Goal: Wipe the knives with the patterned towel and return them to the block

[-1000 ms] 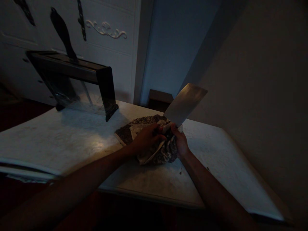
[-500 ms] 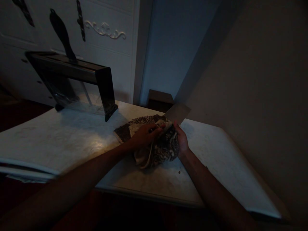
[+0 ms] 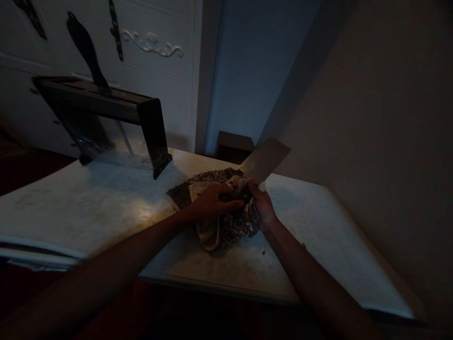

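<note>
A brown and cream patterned cloth [image 3: 231,226] lies bunched on the white table [image 3: 116,203]. From its far side a broad, flat blade like a cleaver's [image 3: 267,158] slants up to the right; its handle end is hidden in the folds and fingers. My left hand [image 3: 214,202] pinches the cloth from the left, close to the covered end of the blade. On the right side my right hand [image 3: 264,204] grips the cloth, its thumb up near the blade's base. Whether its fingers also close round the handle is hidden.
A dark knife block with clear sides [image 3: 106,106] stands at the table's back left, with a black-handled utensil [image 3: 87,49] upright in it. Beyond the table is a brown box [image 3: 235,144]. A wall [image 3: 371,118] borders the right side. A crumb [image 3: 264,251] lies near my right wrist.
The blade has tilted up and shows further beyond the cloth. My right thumb has shifted left over the cloth, and my left fingers have moved slightly down and closer in.
</note>
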The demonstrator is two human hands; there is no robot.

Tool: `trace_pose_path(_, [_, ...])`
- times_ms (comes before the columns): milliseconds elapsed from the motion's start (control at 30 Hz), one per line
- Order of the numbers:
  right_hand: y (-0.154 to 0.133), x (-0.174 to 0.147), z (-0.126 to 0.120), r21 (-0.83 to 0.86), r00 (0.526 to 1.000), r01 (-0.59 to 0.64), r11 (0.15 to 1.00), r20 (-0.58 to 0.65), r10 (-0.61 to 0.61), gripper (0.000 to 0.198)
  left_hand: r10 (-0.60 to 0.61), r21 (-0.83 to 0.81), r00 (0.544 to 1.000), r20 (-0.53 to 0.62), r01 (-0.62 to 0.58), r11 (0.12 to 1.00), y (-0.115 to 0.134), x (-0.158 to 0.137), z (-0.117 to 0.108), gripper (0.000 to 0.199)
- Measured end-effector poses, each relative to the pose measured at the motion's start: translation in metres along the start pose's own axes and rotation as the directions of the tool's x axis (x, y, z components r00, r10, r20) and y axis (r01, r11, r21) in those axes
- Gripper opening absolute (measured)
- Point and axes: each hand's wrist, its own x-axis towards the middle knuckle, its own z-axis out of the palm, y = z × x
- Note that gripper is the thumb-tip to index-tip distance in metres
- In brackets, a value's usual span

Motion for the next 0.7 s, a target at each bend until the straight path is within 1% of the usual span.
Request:
trace_pose_path(133, [0.000, -0.003, 0.002, -0.037, 0.999, 0.045, 0.998, -0.012, -0.046, 0.040, -0.016, 0.029, 0.999, 0.042, 0.014, 0.999, 0.002, -0.002, -0.001, 0.037])
trace_pose_path(200, [0.000, -0.002, 0.002, -0.063, 0.997, 0.065, 0.996, -0.027, -0.066, 0.042, -0.023, 0.063, 1.000, 0.019, 0.021, 0.998, 0.002, -0.003, 0.000, 0.046])
trace_pose_path(267, [0.002, -0.001, 0.001, -0.102, 0.992, 0.117, 0.988, -0.041, -0.121, 0.042, -0.012, 0.111, 1.000, -0.018, 0.014, 0.994, 0.002, -0.005, 0.001, 0.058])
trace_pose_path(300, [0.004, 0.000, 0.000, -0.127, 0.987, 0.149, 0.981, -0.042, -0.155, 0.042, -0.005, 0.136, 1.000, -0.028, 0.009, 0.991, 0.002, -0.005, 0.002, 0.061])
trace_pose_path(367, [0.007, 0.002, -0.002, -0.178, 0.977, 0.202, 0.963, -0.035, -0.211, 0.041, -0.006, 0.187, 0.999, -0.032, 0.011, 0.982, 0.001, -0.006, 0.003, 0.057])
trace_pose_path(467, [0.011, 0.005, -0.005, -0.230, 0.969, 0.236, 0.944, -0.016, -0.246, 0.040, 0.001, 0.284, 1.000, -0.022, 0.005, 0.959, 0.001, -0.007, 0.005, 0.042])
trace_pose_path(533, [0.011, 0.005, -0.006, -0.265, 0.965, 0.252, 0.931, -0.006, -0.263, 0.041, 0.045, 0.395, 0.999, -0.030, -0.030, 0.918, 0.004, -0.008, 0.006, 0.034])
trace_pose_path(600, [0.011, 0.006, -0.005, -0.293, 0.962, 0.258, 0.921, -0.011, -0.273, 0.042, 0.097, 0.514, 0.994, -0.044, -0.061, 0.856, 0.007, -0.010, 0.008, 0.028])
trace_pose_path(633, [0.011, 0.005, -0.004, -0.300, 0.963, 0.253, 0.920, -0.015, -0.269, 0.043, 0.111, 0.555, 0.993, -0.050, -0.065, 0.829, 0.008, -0.011, 0.010, 0.025])
trace_pose_path(700, [0.011, 0.005, -0.002, -0.303, 0.966, 0.237, 0.923, -0.028, -0.257, 0.046, 0.104, 0.586, 0.993, -0.063, -0.047, 0.809, 0.008, -0.013, 0.014, 0.026])
